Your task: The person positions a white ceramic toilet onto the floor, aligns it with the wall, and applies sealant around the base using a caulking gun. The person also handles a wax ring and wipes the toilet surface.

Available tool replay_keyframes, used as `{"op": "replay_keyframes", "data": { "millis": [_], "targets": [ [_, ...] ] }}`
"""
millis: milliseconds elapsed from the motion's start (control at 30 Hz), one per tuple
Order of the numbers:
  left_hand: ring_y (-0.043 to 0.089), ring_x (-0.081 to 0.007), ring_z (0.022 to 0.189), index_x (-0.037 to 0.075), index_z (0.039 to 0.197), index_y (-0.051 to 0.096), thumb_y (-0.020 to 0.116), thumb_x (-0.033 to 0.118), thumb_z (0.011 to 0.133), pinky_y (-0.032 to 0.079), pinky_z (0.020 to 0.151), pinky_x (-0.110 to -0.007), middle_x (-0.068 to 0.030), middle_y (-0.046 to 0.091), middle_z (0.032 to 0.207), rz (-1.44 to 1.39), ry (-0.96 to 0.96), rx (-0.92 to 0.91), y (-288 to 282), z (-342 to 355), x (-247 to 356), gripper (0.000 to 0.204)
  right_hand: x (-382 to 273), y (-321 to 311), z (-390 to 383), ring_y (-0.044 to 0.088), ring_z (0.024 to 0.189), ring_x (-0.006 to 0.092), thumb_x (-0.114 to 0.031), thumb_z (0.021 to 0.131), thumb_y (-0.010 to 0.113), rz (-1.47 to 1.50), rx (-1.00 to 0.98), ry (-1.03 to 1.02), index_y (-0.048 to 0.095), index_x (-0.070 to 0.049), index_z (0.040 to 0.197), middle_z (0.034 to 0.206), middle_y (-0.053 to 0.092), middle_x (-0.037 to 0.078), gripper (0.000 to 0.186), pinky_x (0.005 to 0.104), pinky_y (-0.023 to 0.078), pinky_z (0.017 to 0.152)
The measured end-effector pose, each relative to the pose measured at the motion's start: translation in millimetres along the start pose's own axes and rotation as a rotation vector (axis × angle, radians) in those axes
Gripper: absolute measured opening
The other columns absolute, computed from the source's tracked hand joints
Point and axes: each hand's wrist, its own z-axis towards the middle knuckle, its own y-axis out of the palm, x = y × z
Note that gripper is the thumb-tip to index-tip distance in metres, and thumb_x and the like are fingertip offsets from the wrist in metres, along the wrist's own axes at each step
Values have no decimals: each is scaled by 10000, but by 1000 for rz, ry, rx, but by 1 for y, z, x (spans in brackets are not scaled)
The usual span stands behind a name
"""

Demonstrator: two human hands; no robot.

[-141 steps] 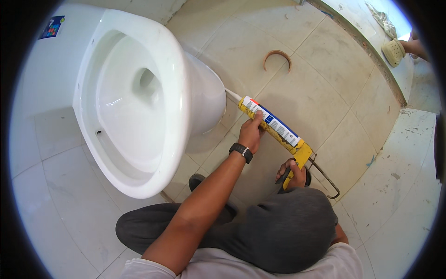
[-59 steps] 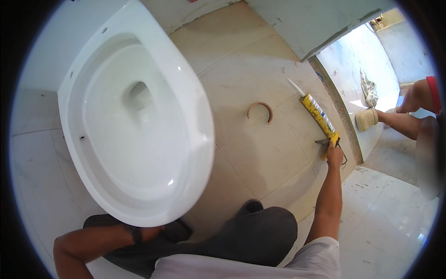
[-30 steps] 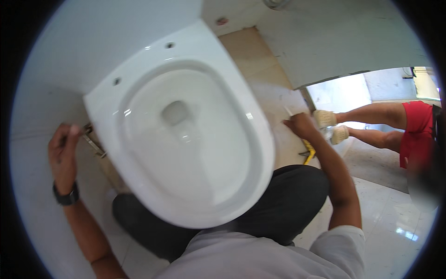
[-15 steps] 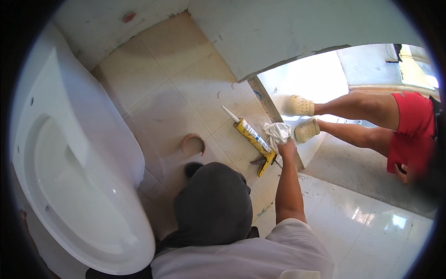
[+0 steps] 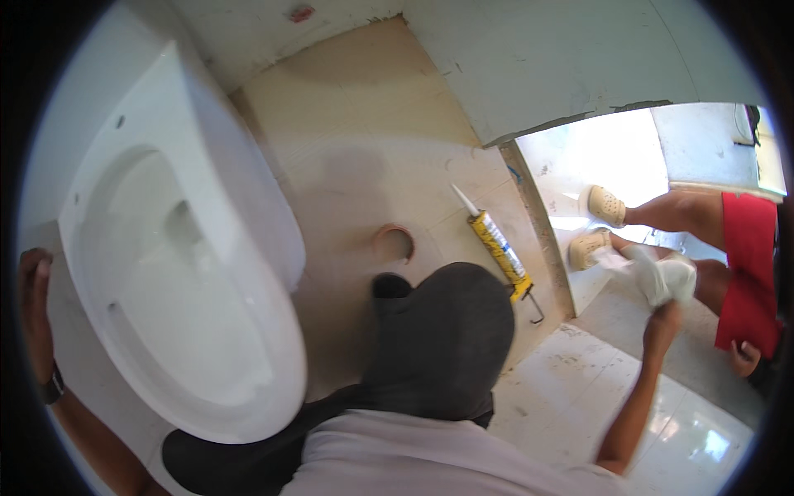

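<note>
My right hand [image 5: 662, 326] is raised at the right, closed around a white cloth [image 5: 662, 277] that is blurred by motion. At the far left my left hand [image 5: 37, 310], with a dark band on its wrist, lies beside the white ceramic toilet bowl [image 5: 186, 372]. Its fingers look stretched out and hold nothing that I can see. A yellow caulking gun [image 5: 499, 248] with a sealant tube in it lies on the floor tiles, its pale nozzle toward the far wall. My dark-trousered knee [image 5: 455, 347] covers part of its handle end.
A reddish-brown ring [image 5: 395, 242] sits on the tiled floor [image 5: 331, 107] between toilet and caulking gun. Beyond the doorway strip [image 5: 542, 223] stands another person in red shorts [image 5: 748, 264] and cream clogs [image 5: 589, 250]. A pale wall [image 5: 571, 66] closes the far side.
My right hand has lifted the white cloth away from beside the caulking gun, toward the right. More of my left hand and forearm now shows at the left. The whole view has shifted.
</note>
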Motion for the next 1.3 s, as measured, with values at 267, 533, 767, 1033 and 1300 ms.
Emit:
{"op": "replay_keyframes", "data": {
  "millis": [267,533,767,1033,1300],
  "targets": [
    [596,-216,894,20,1008,640,708,163,875,464,809,-325,-119,631,954,-33,448,-42,5,16,50,207,6,-96,43,678,897,367,11,691,645,-307,-606,-467,736,-2,863,965,686,249,195,441,532,800],
    [637,-224,825,11,1001,665,804,212,794,512,759,-335,-120,660,886,-283,356,-119,3,-7,77,320,-255,-309,57,643,720,198,96,773,626,833,-458,-742,683,59,988,828,684,157,226,324,513,680],
    [585,-239,1091,41,1287,571,804,305,806,499,904,-389,-140,613,1180,-572,83,12,13,-9,122,596,-438,-475,31,598,777,146,-110,862,660,1344,-51,-1413,680,9,1032,854,641,70,209,278,479,696],
    [621,-215,1051,-39,1247,557,511,149,973,515,858,-370,-107,626,1201,-59,-394,384,-34,-24,76,336,-507,-581,-9,670,977,324,-123,925,537,1467,-956,-2056,600,97,1230,1103,668,272,381,378,516,907],
    [641,-214,1024,-18,1317,530,531,111,953,515,858,-338,-127,642,1184,-151,-684,821,-74,-69,30,386,-587,-421,24,541,707,76,-199,884,672,1590,-402,-1913,689,-11,1073,761,598,0,267,240,448,619]
  ]
}}
